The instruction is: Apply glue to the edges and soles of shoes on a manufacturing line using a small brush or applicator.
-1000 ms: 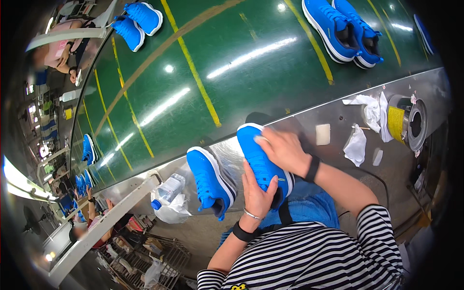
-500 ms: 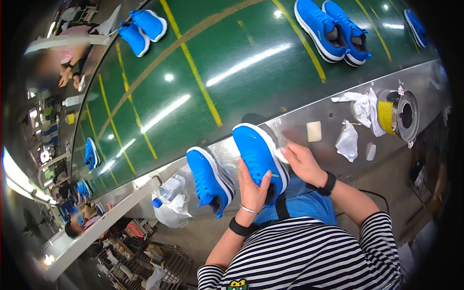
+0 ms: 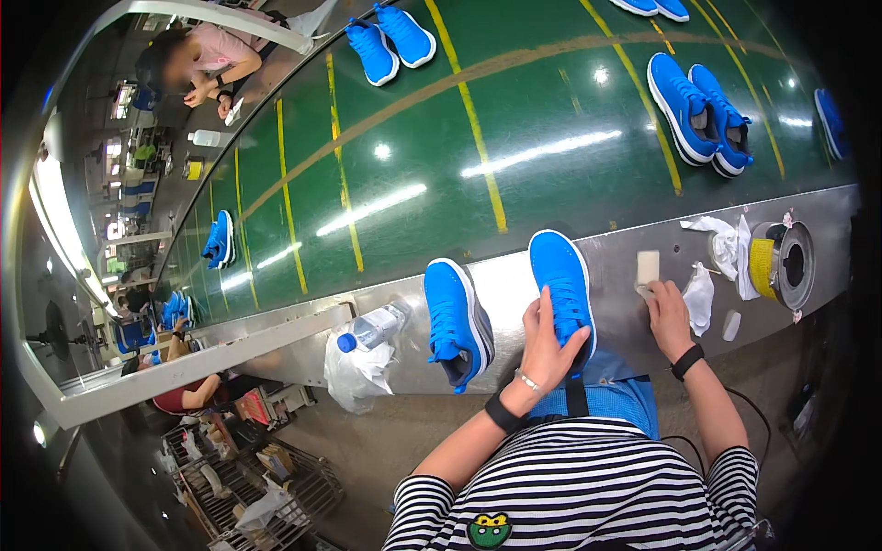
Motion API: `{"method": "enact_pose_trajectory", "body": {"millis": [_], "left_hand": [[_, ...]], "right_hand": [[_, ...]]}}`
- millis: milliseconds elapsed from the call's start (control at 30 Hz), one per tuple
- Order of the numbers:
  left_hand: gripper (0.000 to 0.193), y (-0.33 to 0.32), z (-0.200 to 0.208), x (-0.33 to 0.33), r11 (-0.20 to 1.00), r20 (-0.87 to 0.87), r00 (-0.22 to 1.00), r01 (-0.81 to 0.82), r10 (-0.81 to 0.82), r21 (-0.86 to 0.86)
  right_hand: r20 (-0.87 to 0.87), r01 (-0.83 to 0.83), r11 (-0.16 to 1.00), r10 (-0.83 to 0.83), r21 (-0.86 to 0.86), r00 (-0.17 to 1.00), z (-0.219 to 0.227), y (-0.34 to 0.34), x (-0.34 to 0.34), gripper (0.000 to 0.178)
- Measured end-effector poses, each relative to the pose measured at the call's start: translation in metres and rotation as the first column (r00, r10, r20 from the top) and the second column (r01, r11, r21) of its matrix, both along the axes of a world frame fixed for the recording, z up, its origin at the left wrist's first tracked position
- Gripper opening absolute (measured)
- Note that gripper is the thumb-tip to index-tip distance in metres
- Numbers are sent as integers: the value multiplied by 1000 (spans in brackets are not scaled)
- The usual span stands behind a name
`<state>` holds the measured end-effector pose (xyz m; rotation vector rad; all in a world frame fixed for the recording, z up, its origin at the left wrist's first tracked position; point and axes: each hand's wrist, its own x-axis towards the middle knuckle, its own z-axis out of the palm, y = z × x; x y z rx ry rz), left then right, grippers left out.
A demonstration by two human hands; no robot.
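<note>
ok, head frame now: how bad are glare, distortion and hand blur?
Head view: white glare streaks across the green belt; bright reflection on the metal ledge beside the blue shoe under the left hand. Head view: fisheye curves the belt edge, corners black. Head view: left and right hand outlines readable, fine detail limited.

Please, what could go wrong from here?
The blue lace-up shoe with a white sole, held by the left hand, might slip: its heel is close to the near edge of the grey metal bench. The off-white rectangular block might slide if the right hand, close beside it, bumps it.
</note>
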<state>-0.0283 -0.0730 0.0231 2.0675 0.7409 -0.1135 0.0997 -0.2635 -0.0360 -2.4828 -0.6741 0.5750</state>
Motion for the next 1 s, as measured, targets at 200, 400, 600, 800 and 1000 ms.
{"method": "enact_pose_trajectory", "body": {"millis": [200, 400, 600, 800, 1000], "left_hand": [[44, 35, 39, -90, 941, 307, 951, -124, 23, 315], [42, 101, -34, -161, 786, 314, 796, -587, 517, 193], [22, 125, -63, -138, 582, -235, 838, -517, 492, -628], [15, 115, -23, -135, 333, -219, 888, -366, 405, -869], [15, 108, -19, -122, 263, -222, 906, -327, 360, -908]], "right_hand": [[356, 106, 990, -131, 90, 925, 24, 2, -10, 40], [-499, 216, 909, -10, 357, 866, 45, 43, -41, 60], [-200, 118, 987, -94, 110, 975, 17, 88, -73, 58], [-888, 663, 679, -34, 316, 458, 40, 84, -92, 34], [-860, 632, 674, 11, 382, 509, 57, 80, -98, 34]]}}
